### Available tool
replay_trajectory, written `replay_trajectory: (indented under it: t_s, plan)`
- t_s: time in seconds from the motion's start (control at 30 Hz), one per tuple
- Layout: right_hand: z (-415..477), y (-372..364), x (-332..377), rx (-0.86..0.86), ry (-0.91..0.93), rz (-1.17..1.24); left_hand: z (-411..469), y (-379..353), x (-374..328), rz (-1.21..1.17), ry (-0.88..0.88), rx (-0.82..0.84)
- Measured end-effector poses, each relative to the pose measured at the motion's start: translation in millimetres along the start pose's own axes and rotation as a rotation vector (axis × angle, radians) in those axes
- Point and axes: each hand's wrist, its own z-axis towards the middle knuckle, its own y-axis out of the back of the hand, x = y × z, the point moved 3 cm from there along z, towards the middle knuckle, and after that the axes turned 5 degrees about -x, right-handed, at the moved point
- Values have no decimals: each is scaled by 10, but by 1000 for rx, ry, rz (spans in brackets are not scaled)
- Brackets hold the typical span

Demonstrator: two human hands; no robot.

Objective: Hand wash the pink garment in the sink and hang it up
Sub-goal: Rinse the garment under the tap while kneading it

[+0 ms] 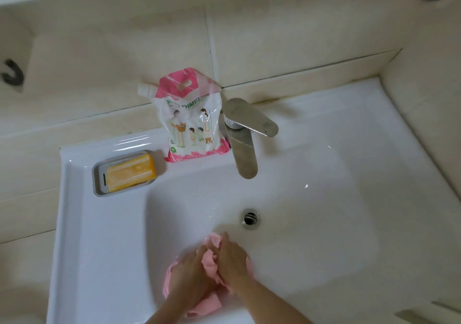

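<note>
The pink garment [209, 261] is bunched up in the near part of the white sink [311, 199], below the drain. My left hand [190, 271] grips the cloth from the left and my right hand [230, 258] grips it from the right, with folds of fabric squeezed between them. More pink cloth spills out beneath my left wrist toward the sink's front rim. Both forearms enter from the bottom edge.
A metal faucet [243, 139] stands at the back of the basin, spout over the bowl. A pink and white detergent pouch [190, 116] leans on the tiled wall beside it. A yellow soap bar [131, 172] lies in a grey dish at back left. The drain [250, 218] is open.
</note>
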Motion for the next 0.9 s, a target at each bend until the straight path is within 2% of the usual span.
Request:
replay_trajectory:
  t_s: [0.1, 0.13, 0.3, 0.43, 0.57, 0.63, 0.73, 0.83, 0.9]
  plan:
    - [-36, 99, -41, 155, -112, 292, -76, 115, -13, -40, 92, -66]
    - [-66, 153, -73, 143, -120, 345, -108, 142, -30, -29, 152, 14]
    - [-108, 739, -452, -180, -102, 173, -193, 251, -67, -63, 168, 73]
    - [-43, 1360, -652, -300, -237, 345, -177, 232, 14, -116, 219, 140]
    - [-166, 2103, -259, -445, -111, 699, -232, 260, -7, -135, 273, 123]
    - [-185, 2486, 92, -431, 8, 823, -268, 291, -37, -125, 298, 116]
    - [-207, 2863, 571, -293, 51, 796, -284, 322, -68, -116, 303, 119]
    - [-250, 3014, 781, -163, 109, 852, -289, 321, -73, -121, 311, 103]
    - [-245, 3008, 718, -136, 154, 870, -307, 339, -75, -119, 313, 102]
